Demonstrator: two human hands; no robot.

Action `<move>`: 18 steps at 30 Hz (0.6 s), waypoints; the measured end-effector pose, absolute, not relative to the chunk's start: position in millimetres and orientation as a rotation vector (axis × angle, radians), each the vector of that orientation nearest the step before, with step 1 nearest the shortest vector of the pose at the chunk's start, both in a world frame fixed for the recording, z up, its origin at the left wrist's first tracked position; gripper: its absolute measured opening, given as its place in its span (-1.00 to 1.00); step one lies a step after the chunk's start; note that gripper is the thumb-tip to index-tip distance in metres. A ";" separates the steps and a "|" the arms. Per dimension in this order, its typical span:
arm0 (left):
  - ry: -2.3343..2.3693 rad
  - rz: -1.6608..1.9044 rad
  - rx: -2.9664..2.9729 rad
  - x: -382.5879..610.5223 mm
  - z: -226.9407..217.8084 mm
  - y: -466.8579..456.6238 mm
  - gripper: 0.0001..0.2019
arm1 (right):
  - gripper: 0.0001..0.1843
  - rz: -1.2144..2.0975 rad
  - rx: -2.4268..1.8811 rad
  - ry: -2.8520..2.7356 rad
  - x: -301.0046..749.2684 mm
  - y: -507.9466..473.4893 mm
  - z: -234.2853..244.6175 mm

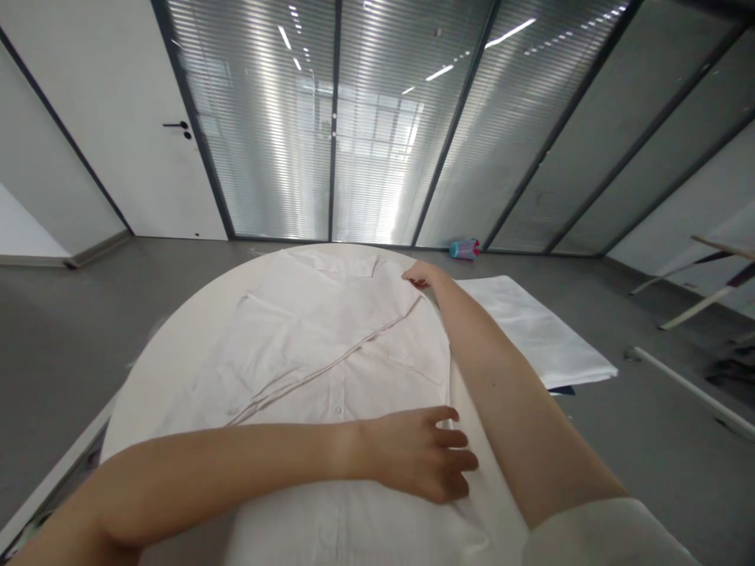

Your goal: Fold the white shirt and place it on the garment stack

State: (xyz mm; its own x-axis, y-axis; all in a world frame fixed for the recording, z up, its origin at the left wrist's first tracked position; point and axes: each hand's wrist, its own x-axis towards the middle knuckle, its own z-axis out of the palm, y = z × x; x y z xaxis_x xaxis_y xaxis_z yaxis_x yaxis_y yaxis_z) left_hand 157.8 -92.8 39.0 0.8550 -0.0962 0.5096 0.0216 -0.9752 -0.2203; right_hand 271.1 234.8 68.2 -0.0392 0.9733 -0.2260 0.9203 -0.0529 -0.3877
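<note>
A white button-up shirt (336, 330) lies spread on a round white table (177, 330), its collar toward the far edge. One sleeve is folded slantwise across the front. My left hand (421, 456) reaches across the lower part of the shirt to its right side edge, fingers curled down, with a bit of cloth showing by the thumb. Up at the right shoulder, my right hand (425, 275) has its fingers closed at the shirt's edge; the fingertips are partly hidden.
Folded white cloth (531, 330) sits to the right, beyond the table edge. A blue and red object (464, 249) rests on the floor by the glass partition (377, 157). Wooden legs (696, 306) and a white bar (690, 393) are at the right.
</note>
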 end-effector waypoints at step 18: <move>-0.673 -0.772 -2.840 27.6 60.0 -190.4 -0.82 | -0.73 0.361 -1.804 -2.287 148.2 252.0 68.9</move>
State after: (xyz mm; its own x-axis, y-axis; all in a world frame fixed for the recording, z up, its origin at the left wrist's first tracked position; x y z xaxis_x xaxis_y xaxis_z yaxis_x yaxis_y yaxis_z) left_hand 27.6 -190.4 60.0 0.7708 0.3865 0.5065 0.4491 -0.8935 -0.0015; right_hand 148.2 252.0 68.9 -0.2312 0.9728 0.0101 0.9224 0.2225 -0.3158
